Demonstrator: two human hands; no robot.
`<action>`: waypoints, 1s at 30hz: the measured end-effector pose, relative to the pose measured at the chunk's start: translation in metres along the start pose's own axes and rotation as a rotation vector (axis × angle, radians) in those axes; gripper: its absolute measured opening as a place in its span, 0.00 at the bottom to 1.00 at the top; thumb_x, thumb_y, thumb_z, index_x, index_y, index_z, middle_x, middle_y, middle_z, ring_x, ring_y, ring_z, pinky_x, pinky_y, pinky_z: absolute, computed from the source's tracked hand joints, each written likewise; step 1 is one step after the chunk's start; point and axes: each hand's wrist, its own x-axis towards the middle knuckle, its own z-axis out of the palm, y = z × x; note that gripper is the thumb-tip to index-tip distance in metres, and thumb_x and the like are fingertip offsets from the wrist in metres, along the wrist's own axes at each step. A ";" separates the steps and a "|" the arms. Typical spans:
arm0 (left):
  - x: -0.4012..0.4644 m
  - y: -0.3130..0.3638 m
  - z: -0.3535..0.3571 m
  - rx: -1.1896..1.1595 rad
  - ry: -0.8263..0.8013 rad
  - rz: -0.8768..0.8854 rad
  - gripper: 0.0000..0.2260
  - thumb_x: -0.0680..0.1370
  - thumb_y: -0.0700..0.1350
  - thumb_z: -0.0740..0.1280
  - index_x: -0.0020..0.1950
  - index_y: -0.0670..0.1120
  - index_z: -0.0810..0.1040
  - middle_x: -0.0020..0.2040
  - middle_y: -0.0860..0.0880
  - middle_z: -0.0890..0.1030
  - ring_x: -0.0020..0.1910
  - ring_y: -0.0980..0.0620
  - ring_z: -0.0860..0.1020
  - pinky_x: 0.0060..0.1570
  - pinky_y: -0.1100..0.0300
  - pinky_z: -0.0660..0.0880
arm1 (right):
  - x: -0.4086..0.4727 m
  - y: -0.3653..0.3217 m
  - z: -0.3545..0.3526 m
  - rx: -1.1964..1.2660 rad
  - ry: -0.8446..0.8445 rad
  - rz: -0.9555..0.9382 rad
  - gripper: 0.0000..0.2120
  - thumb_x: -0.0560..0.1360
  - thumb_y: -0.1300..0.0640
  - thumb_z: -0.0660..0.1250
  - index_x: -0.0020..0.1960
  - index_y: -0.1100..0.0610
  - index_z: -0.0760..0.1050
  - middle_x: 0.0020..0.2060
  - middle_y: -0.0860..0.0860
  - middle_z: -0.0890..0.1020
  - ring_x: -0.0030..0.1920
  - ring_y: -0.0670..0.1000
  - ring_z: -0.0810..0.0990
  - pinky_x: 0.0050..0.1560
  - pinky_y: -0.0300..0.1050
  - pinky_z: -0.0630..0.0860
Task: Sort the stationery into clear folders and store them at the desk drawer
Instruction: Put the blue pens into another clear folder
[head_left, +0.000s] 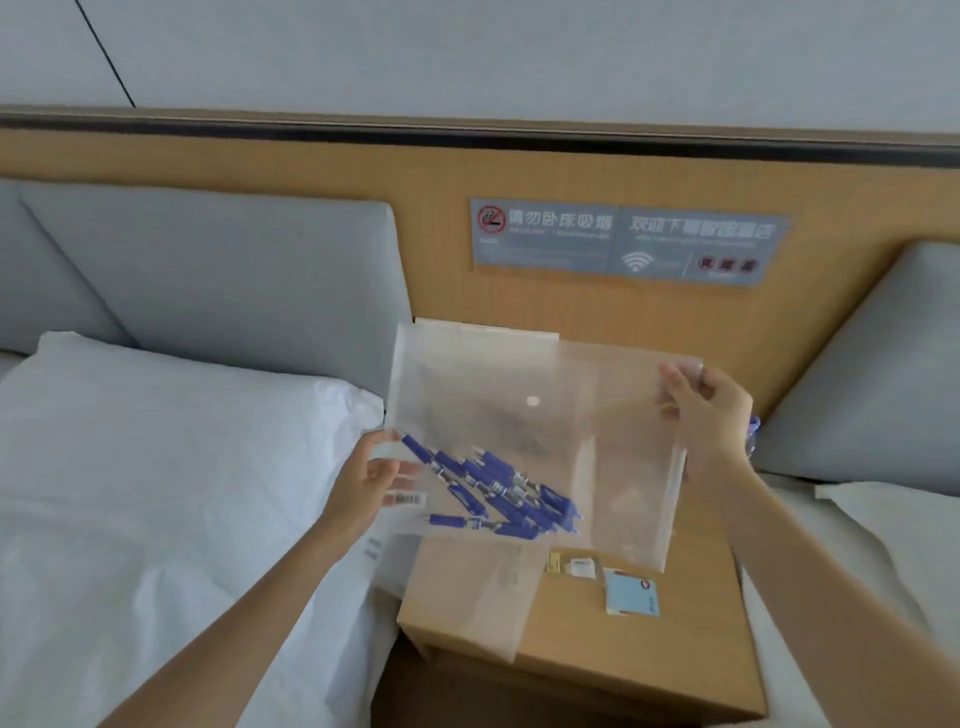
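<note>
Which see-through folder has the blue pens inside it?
The clear folder held up by both hands, left hand and right hand. The blue pens sit in its lower corner; the other clear folder lies flat on the nightstand.

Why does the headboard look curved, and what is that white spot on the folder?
In the head view, the wide-angle lens bows the headboard; the white spot on the clear folder looks like its snap button or glare, too blurred to tell; the pens and the wall sign are softly blurred.
</note>
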 end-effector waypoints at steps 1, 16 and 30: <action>0.004 -0.014 0.003 0.021 -0.001 -0.023 0.08 0.81 0.40 0.59 0.59 0.50 0.69 0.47 0.46 0.82 0.46 0.49 0.82 0.37 0.64 0.78 | 0.000 0.021 0.003 -0.006 0.008 0.032 0.12 0.75 0.60 0.69 0.34 0.57 0.71 0.26 0.48 0.77 0.24 0.40 0.74 0.26 0.34 0.72; 0.026 -0.188 0.059 0.343 0.037 -0.203 0.14 0.81 0.45 0.60 0.66 0.51 0.68 0.52 0.49 0.77 0.47 0.51 0.80 0.41 0.61 0.78 | -0.010 0.220 -0.002 -0.206 0.006 0.254 0.08 0.76 0.60 0.67 0.39 0.60 0.74 0.31 0.53 0.78 0.27 0.43 0.77 0.27 0.38 0.75; 0.031 -0.261 0.083 0.445 0.157 -0.291 0.14 0.81 0.46 0.60 0.67 0.50 0.67 0.53 0.49 0.77 0.46 0.52 0.79 0.37 0.65 0.73 | -0.009 0.312 0.008 -0.228 -0.092 0.412 0.06 0.77 0.61 0.66 0.41 0.59 0.75 0.32 0.53 0.78 0.23 0.40 0.76 0.24 0.34 0.73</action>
